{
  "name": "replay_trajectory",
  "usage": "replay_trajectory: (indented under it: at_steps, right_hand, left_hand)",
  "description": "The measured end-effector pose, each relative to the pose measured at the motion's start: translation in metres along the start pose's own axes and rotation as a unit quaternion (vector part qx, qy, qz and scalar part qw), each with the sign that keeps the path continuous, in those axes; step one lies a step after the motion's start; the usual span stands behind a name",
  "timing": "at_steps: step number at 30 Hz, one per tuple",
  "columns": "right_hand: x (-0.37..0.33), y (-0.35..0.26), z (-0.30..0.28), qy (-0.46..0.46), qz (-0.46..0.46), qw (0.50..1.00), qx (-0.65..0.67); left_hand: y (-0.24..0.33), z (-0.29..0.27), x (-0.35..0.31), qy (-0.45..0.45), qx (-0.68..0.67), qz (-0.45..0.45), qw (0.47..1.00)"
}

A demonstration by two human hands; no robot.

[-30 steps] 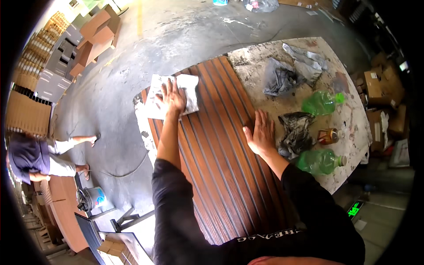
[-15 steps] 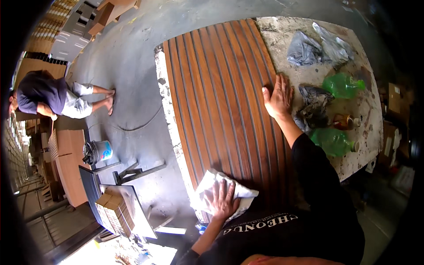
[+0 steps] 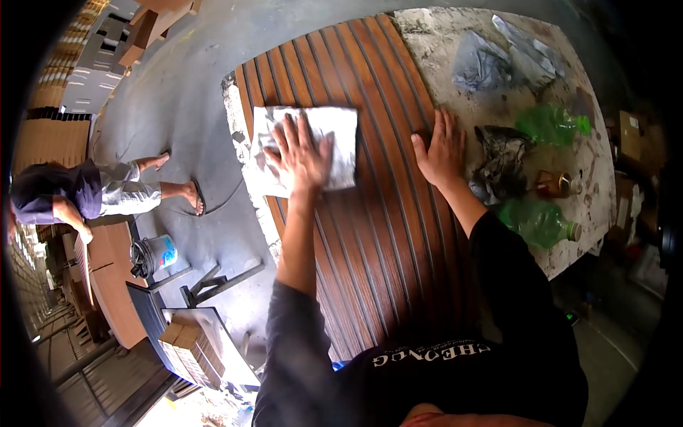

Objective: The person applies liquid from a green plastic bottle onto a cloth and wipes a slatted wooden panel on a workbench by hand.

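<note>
A grooved brown wood panel with dark lines between its slats lies on a worn, paint-spotted table. Toward the panel's left side my left hand presses flat on a white cloth, fingers spread. The cloth is laid out over several slats, touching the panel. At the panel's right edge rests my right hand, its fingers stretched out and nothing in it. Just right of that hand sits a crumpled black plastic bag.
Green plastic bottles, a small amber bottle and grey plastic bags are on the table's right part. At left, a person bends over brown boards. A bucket and a metal stand are nearby.
My left hand has slid the white cloth from the panel's near end far up along its left side. My right hand stays at the right edge. The other person has shifted their legs.
</note>
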State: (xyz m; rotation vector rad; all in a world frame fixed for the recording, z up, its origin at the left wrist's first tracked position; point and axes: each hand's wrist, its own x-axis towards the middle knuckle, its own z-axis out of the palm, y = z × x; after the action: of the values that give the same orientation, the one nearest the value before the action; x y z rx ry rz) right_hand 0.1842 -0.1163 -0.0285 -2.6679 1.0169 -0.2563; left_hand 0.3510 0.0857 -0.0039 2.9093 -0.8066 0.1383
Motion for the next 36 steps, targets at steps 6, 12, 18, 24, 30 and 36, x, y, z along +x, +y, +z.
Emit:
replay_trajectory:
  at_steps: [6, 12, 18, 24, 30, 36]
  right_hand:
    - [0.005, 0.019, 0.000, 0.028, 0.027, 0.999, -0.002]
    - [0.004, 0.010, 0.003, 0.044, 0.012, 0.999, 0.008]
    - [0.000, 0.020, 0.003, 0.033, -0.011, 0.999, 0.010]
    - [-0.007, 0.019, -0.010, -0.019, 0.010, 1.000, -0.006]
    - [-0.002, 0.012, -0.008, 0.003, -0.014, 1.000, 0.007]
    - [0.004, 0.019, 0.000, 0.021, -0.005, 0.999, 0.033]
  left_hand:
    - [0.025, -0.015, -0.221, -0.171, -0.069, 0.006, 0.983]
    - [0.017, -0.034, -0.257, -0.213, -0.056, 0.008, 0.975]
    - [0.012, -0.013, -0.065, -0.073, -0.015, 0.026, 0.997]
    - [-0.009, 0.023, 0.123, -0.009, 0.026, -0.013, 1.000]
    - [-0.055, 0.038, 0.165, 0.052, -0.030, -0.019, 0.998]
    - [-0.041, 0.013, 0.005, -0.031, 0.003, 0.001, 1.000]
